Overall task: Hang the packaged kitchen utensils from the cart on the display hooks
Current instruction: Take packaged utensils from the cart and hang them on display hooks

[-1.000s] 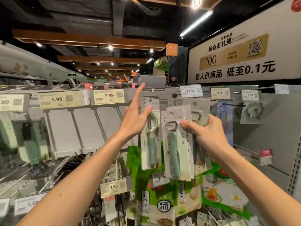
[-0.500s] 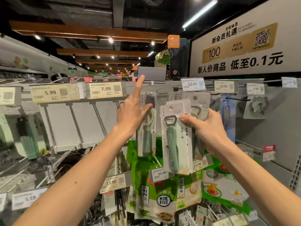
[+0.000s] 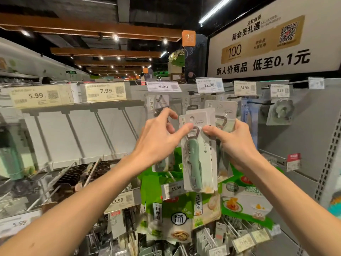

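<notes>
Right hand: gripping; the thumb lies flat on the front of the bottle opener pack near its upper right edge, and the fingers are wrapped behind the cards
Left hand: gripping; the thumb tip presses the front of the pack at its upper left edge, opposite the right thumb; the other fingers are curled just beside that edge, and their contact with the back is not visible
Bottle opener pack: grey card with a clear blister holding a green-handled opener, metal head uppermost; held upright between both hands, in front of the display panel and below the 12.90 price tag
Hang hole: round, at the top of the card above both thumbs; not on a hook
Second pack: same card type, stacked directly behind the first and offset up and to the right; held in the right hand
Hanging pack: on the panel just behind the left hand, under the 6.99 price tag; its lower half is hidden by the hand
Display hook: black, projecting from the panel to the right of the hands, beneath the 24.90 price tag
Green bags: hanging below the held pack, with the 15.90 price tag in front of them
Overhead sign: white board with black characters, mounted above the panel
</notes>
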Demonstrator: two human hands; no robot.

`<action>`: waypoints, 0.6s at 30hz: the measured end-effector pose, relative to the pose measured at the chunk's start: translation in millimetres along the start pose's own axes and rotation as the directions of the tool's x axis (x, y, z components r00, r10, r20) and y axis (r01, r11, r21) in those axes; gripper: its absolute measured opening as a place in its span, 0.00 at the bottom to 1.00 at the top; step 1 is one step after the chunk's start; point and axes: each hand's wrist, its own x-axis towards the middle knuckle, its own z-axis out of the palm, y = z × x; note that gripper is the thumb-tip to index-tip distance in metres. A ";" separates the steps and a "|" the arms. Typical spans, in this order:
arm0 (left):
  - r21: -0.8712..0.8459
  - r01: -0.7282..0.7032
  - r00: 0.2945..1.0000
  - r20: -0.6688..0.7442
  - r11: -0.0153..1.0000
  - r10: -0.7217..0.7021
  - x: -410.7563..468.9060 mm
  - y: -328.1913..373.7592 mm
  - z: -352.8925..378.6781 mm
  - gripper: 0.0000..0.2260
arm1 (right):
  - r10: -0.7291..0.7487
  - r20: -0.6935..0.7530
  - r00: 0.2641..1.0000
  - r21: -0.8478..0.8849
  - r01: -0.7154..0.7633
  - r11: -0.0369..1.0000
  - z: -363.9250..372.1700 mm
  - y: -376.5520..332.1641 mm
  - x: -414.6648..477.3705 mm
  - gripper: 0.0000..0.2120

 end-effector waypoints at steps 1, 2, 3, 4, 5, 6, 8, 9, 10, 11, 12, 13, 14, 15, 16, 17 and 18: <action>-0.077 0.129 0.988 0.097 0.989 -0.122 -0.3 2.3 5.1 0.28 | -0.006 0.003 1.000 0.007 0.006 1.000 0.7 -0.5 -0.3 0.13; -0.168 0.239 0.959 0.195 0.956 -0.205 0.4 4.4 9.9 0.31 | -0.011 0.008 1.000 0.019 0.011 1.000 1.0 -0.8 -0.8 0.12; -0.268 0.317 0.932 0.268 0.910 -0.246 1.1 6.5 14.7 0.33 | -0.014 0.019 1.000 0.037 0.013 0.999 1.0 -1.3 -2.1 0.11; -0.362 0.370 0.914 0.308 0.855 -0.265 1.2 8.7 19.1 0.34 | -0.015 0.033 0.999 0.062 0.013 0.998 0.9 -1.3 -3.6 0.10; -0.444 0.395 0.909 0.316 0.804 -0.273 1.0 9.8 23.5 0.33 | -0.015 0.045 0.999 0.085 0.011 0.996 0.1 -0.2 -5.0 0.09; -0.500 0.397 0.913 0.301 0.770 -0.275 1.2 10.5 27.9 0.30 | -0.013 0.049 0.999 0.105 0.008 0.994 -1.3 1.6 -5.9 0.09; -0.542 0.364 0.930 0.251 0.757 -0.268 2.9 11.0 34.8 0.25 | 0.008 0.045 0.999 0.150 -0.014 0.989 -5.3 5.5 -6.4 0.09; -0.542 0.340 0.940 0.225 0.769 -0.257 3.6 10.5 37.2 0.23 | 0.024 0.044 0.999 0.169 -0.032 0.985 -7.7 7.4 -5.9 0.09; -0.531 0.316 0.949 0.197 0.787 -0.247 4.5 10.3 38.9 0.23 | 0.043 0.045 0.998 0.184 -0.050 0.982 -10.4 9.4 -4.7 0.10; -0.507 0.289 0.957 0.165 0.812 -0.238 5.4 9.8 40.9 0.23 | 0.059 0.048 0.997 0.192 -0.067 0.979 -13.0 11.4 -3.0 0.11; -0.476 0.262 0.965 0.132 0.839 -0.227 5.7 9.0 43.0 0.23 | 0.074 0.055 0.996 0.199 -0.083 0.977 -15.0 13.5 -0.9 0.12; -0.450 0.239 0.971 0.098 0.860 -0.219 5.6 8.3 45.0 0.23 | 0.088 0.071 0.994 0.209 -0.101 0.973 -16.9 16.4 1.2 0.13; -0.439 0.220 0.975 0.066 0.871 -0.213 4.7 8.5 46.3 0.22 | 0.105 0.093 0.990 0.231 -0.124 0.965 -18.2 19.9 3.6 0.15; -0.442 0.206 0.977 0.039 0.873 -0.210 5.0 8.0 47.6 0.21 | 0.126 0.122 0.985 0.254 -0.153 0.955 -19.4 22.7 6.0 0.18; -0.454 0.198 0.977 0.018 0.869 -0.213 6.2 7.3 48.2 0.21 | 0.150 0.154 0.977 0.273 -0.188 0.943 -20.0 24.4 8.2 0.20; -0.470 0.198 0.975 0.007 0.860 -0.221 8.2 7.4 48.5 0.21 | 0.169 0.185 0.968 0.287 -0.217 0.933 -20.5 25.5 10.9 0.19; -0.487 0.206 0.973 0.010 0.849 -0.230 10.6 8.2 48.6 0.21 | 0.182 0.210 0.960 0.297 -0.241 0.924 -21.4 26.3 13.9 0.17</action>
